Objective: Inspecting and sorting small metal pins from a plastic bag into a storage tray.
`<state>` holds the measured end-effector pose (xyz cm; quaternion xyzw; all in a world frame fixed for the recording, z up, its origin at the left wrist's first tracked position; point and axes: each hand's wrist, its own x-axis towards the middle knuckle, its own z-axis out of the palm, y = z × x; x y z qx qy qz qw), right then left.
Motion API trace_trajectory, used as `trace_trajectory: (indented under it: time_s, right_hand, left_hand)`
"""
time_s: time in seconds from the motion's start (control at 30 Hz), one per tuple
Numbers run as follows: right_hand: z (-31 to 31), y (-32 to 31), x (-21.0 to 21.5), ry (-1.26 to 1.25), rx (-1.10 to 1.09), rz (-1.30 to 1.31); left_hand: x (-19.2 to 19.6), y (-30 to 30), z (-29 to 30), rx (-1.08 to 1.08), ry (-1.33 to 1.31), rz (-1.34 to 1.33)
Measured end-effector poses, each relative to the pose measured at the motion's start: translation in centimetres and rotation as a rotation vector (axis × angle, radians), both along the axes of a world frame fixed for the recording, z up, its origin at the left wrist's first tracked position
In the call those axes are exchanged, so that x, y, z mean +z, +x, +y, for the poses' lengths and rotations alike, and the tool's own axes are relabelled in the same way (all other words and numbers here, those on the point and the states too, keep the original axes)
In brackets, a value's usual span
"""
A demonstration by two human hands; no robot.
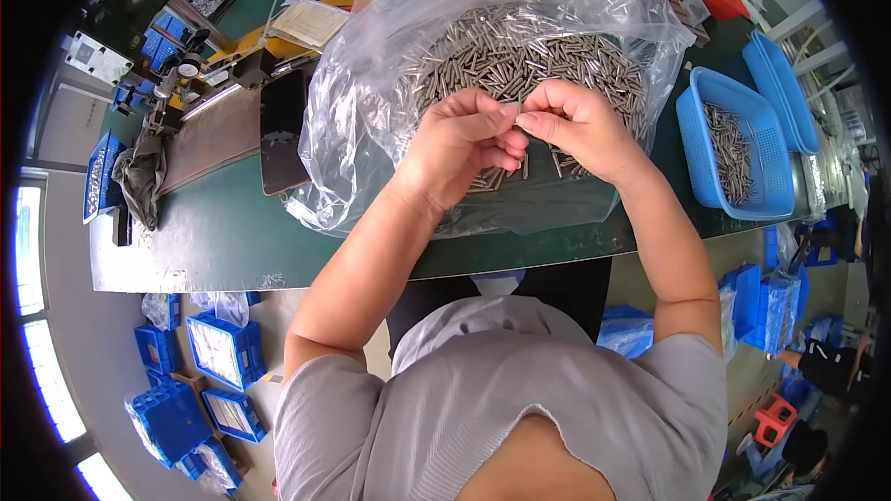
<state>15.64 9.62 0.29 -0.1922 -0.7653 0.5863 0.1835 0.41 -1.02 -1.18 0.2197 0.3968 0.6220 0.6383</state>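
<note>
My left hand (457, 141) and my right hand (581, 126) meet over a heap of small metal pins (520, 54). Both are closed, thumb against finger, with their tips nearly touching. A thin metal pin (521, 106) shows upright between the fingertips, mostly covered by them. Beneath the hands, the heap lies on a large clear plastic bag (343, 130), spread open on the green table (223, 213). A few loose pins lie just below my fingers on the plastic.
To the right, a blue basket (689, 121) holds more pins, beside another blue basket (778, 88). A dark flat tablet-like object (281, 134) lies left of the bag. Farther left stands a bench fixture with a dial gauge (188, 68). Red trays (719, 2) sit at the back right.
</note>
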Motion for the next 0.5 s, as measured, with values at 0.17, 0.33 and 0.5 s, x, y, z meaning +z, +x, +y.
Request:
trace_trajectory:
  time_s: [0.17, 0.33, 0.5]
  right_hand:
    - [-0.4, -0.3, -0.3, 0.036, -0.05, -0.002]
    - [-1.0, -0.4, -0.6, -0.053, -0.045, 0.138]
    - [1.7, 0.7, 0.4, -0.508, -0.214, 0.294]
  left_hand:
    - [-0.3, 0.0, 0.1, 0.002, -0.028, -0.089]
    - [-0.4, 0.3, 0.1, 0.045, 0.017, -0.098]
    - [-0.1, 0.0, 0.1, 0.187, 0.023, -0.032]
